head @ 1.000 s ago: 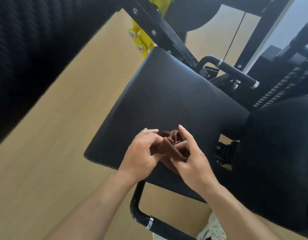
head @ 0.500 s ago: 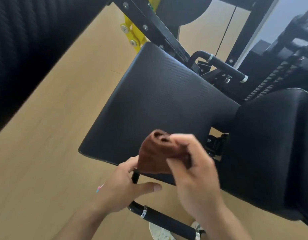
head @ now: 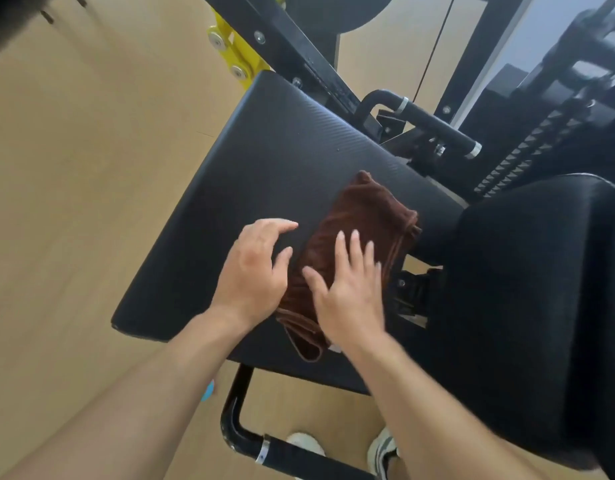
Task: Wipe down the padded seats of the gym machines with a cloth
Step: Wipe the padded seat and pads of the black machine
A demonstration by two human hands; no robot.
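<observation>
A brown cloth [head: 364, 216] lies spread flat on the black padded seat [head: 264, 161] of a gym machine, toward the seat's right side. My right hand [head: 347, 289] rests flat on the near half of the cloth with its fingers spread. Just left of the cloth, my left hand [head: 254, 268] hovers over the seat with fingers curled and apart, its thumb side touching the cloth's edge. A second black pad [head: 527, 299] stands to the right.
Black frame bars and a yellow bracket [head: 233, 53] rise behind the seat. One handle bar [head: 434, 123] sits at the far right, another [head: 292, 452] below the seat's near edge. White shoes [head: 382, 448] stand on the tan floor [head: 74, 168].
The cloth was bunched between both hands, then lifted in my right hand. Now it lies spread on the seat under my flat right hand, and my left hand has let go.
</observation>
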